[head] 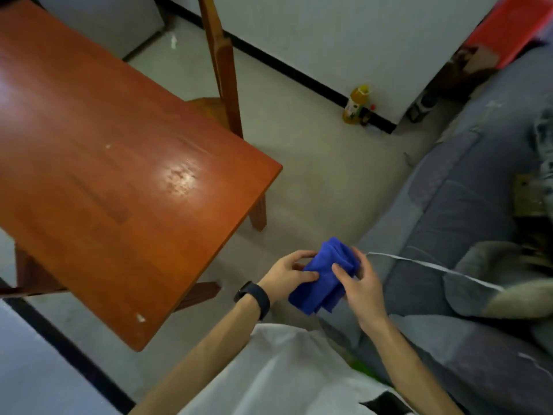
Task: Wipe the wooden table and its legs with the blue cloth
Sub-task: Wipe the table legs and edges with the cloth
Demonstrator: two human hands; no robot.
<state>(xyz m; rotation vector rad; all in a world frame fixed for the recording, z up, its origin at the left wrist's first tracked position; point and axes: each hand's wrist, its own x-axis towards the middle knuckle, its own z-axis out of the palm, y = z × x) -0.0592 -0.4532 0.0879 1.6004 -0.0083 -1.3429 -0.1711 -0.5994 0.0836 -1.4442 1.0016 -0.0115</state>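
Observation:
The wooden table [113, 163] fills the left of the head view, its reddish top shiny with a pale worn patch near the right corner. One leg [258, 212] shows under that corner. The blue cloth [324, 280], bunched and folded, is held in the air to the right of the table, above the floor. My left hand [288, 274], with a black band on the wrist, grips the cloth's left side. My right hand [359, 283] grips its right side, thumb on top. Neither hand touches the table.
A wooden chair [223, 73] stands behind the table. A grey sofa [466, 223] with a furry item lies on the right. A yellow bottle [356, 104] stands on the floor by the wall. Bare floor lies between table and sofa.

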